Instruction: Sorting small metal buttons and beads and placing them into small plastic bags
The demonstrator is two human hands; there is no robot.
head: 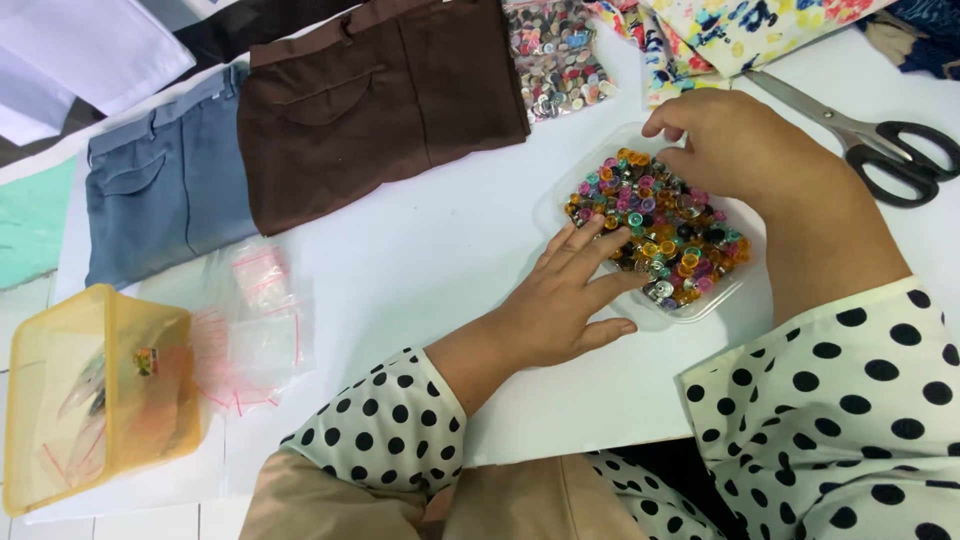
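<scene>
A shallow clear plastic tray [722, 297] on the white table is full of small colourful buttons [655, 220]. My left hand [560, 300] lies flat beside the tray's near-left side, fingers spread, the fingertips reaching over the rim onto the buttons. My right hand [740, 140] hovers over the tray's far-right corner, fingers curled down into the buttons; whether it pinches one is hidden. Both sleeves are white with black dots.
Folded brown trousers [380, 100] and blue-grey trousers [165, 185] lie at the back left. A bag of buttons [555, 50], floral cloth [740, 30] and black-handled scissors [880, 145] are at the back right. A yellow plastic box [95, 390] and small clear zip bags [250, 330] sit left.
</scene>
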